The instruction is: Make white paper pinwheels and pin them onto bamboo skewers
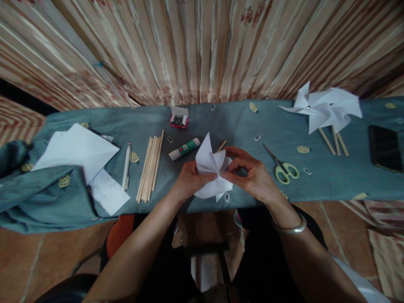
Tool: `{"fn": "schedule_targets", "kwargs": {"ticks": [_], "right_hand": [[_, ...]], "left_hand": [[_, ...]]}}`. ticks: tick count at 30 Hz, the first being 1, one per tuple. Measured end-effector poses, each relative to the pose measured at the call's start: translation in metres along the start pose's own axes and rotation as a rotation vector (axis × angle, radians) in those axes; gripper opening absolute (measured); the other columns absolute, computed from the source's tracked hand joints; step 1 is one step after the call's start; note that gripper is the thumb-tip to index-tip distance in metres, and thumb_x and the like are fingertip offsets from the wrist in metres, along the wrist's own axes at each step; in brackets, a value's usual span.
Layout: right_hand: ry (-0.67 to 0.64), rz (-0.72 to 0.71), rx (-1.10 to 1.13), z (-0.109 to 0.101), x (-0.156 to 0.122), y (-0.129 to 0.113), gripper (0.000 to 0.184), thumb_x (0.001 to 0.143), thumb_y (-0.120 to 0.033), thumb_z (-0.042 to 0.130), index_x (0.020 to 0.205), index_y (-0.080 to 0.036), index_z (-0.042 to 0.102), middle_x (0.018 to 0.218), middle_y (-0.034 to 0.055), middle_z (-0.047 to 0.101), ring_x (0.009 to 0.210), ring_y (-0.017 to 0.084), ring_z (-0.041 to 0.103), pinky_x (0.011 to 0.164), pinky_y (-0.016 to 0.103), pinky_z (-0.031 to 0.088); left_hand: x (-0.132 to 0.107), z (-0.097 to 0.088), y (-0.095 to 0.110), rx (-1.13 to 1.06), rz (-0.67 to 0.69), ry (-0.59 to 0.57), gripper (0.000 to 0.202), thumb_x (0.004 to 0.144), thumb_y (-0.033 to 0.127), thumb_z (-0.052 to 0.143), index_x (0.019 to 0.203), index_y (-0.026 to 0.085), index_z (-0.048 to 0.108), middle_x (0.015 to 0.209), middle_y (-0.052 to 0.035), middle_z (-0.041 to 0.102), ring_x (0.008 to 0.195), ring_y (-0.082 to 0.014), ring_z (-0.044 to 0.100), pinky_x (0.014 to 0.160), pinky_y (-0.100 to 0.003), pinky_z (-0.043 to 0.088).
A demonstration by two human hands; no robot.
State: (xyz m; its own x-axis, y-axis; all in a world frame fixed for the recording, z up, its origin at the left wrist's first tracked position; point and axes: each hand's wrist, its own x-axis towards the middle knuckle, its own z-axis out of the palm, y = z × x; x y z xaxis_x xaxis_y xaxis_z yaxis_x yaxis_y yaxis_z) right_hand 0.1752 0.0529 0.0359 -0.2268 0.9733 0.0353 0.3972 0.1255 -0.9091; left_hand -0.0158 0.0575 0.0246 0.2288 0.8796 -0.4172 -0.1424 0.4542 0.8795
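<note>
Over the table's front half, both hands hold a folded white paper pinwheel [210, 162]. My left hand [189, 179] grips its left side, the thumb pressed toward the centre. With thumb and fingers bent, my right hand [249, 170] pinches the paper near its middle from the right. Whether a pin is between those fingertips I cannot tell. A wooden stick [221, 145] pokes out behind the pinwheel. Just left of it lies a glue stick [184, 149], and a small red box of pins [179, 119] stands open farther back. Green-handled scissors [282, 166] lie beyond my right hand.
Several wooden sticks [150, 168], a white pen [126, 166] and white paper sheets [78, 147] lie on the left. Finished-looking pinwheels [331, 107] and a black phone [385, 148] are on the right. Behind the cloth-covered table [202, 206] hangs a striped curtain [189, 50].
</note>
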Motion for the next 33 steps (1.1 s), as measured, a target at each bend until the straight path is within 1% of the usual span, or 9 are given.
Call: {"fn": "schedule_targets", "kwargs": {"ticks": [5,10,16,21,27,33], "right_hand": [[0.010,0.001,-0.005,0.0004,0.0005,-0.0022,0.025,0.074,-0.036,0.075,0.061,-0.020,0.061,0.133,0.0094,0.060,0.109,0.026,0.064,0.080,0.037,0.054],[0.033,0.016,-0.004,0.0020,0.0011,-0.0032,0.026,0.072,-0.038,0.077,0.061,-0.020,0.061,0.133,0.0094,0.060,0.110,0.028,0.063,0.083,0.039,0.054],[0.053,0.022,0.003,0.0047,0.0005,-0.0011,0.026,0.072,-0.036,0.077,0.060,-0.020,0.061,0.132,0.0098,0.060,0.108,0.027,0.063,0.081,0.038,0.054],[0.067,0.026,0.020,0.0073,0.0002,-0.0001,0.027,0.072,-0.037,0.077,0.060,-0.019,0.061,0.130,0.0103,0.061,0.105,0.026,0.064,0.080,0.037,0.054],[0.073,0.023,0.021,0.0079,0.0005,0.0002,0.026,0.072,-0.037,0.076,0.060,-0.020,0.060,0.131,0.0094,0.061,0.115,0.027,0.061,0.086,0.038,0.053],[0.085,0.017,-0.005,0.0092,-0.0003,0.0022,0.025,0.073,-0.038,0.076,0.062,-0.021,0.061,0.131,0.0092,0.061,0.118,0.028,0.059,0.091,0.041,0.052]], "left_hand": [[-0.0003,0.0007,0.0005,0.001,-0.001,-0.003,0.028,0.051,0.022,0.081,0.077,0.011,0.074,0.069,-0.0032,0.073,0.061,-0.0172,0.065,0.058,-0.026,0.048],[-0.0011,0.0006,0.0011,0.003,0.000,-0.005,0.028,0.051,0.023,0.081,0.076,0.011,0.074,0.069,-0.0027,0.072,0.060,-0.0153,0.063,0.058,-0.025,0.047],[-0.0030,0.0009,0.0034,0.042,-0.007,0.000,0.029,0.052,0.024,0.080,0.078,0.011,0.074,0.071,-0.0039,0.073,0.064,-0.0178,0.066,0.060,-0.026,0.048],[-0.0032,0.0015,0.0020,0.039,-0.004,0.018,0.030,0.052,0.024,0.080,0.078,0.011,0.074,0.071,-0.0040,0.072,0.064,-0.0188,0.066,0.060,-0.027,0.048],[-0.0031,-0.0003,0.0001,0.035,0.018,0.018,0.030,0.052,0.026,0.082,0.077,0.012,0.075,0.072,-0.0047,0.074,0.065,-0.0204,0.067,0.061,-0.028,0.050],[-0.0037,0.0004,0.0009,0.041,0.031,-0.003,0.032,0.053,0.030,0.086,0.077,0.013,0.076,0.075,-0.0060,0.075,0.067,-0.0201,0.068,0.061,-0.028,0.051]]}}
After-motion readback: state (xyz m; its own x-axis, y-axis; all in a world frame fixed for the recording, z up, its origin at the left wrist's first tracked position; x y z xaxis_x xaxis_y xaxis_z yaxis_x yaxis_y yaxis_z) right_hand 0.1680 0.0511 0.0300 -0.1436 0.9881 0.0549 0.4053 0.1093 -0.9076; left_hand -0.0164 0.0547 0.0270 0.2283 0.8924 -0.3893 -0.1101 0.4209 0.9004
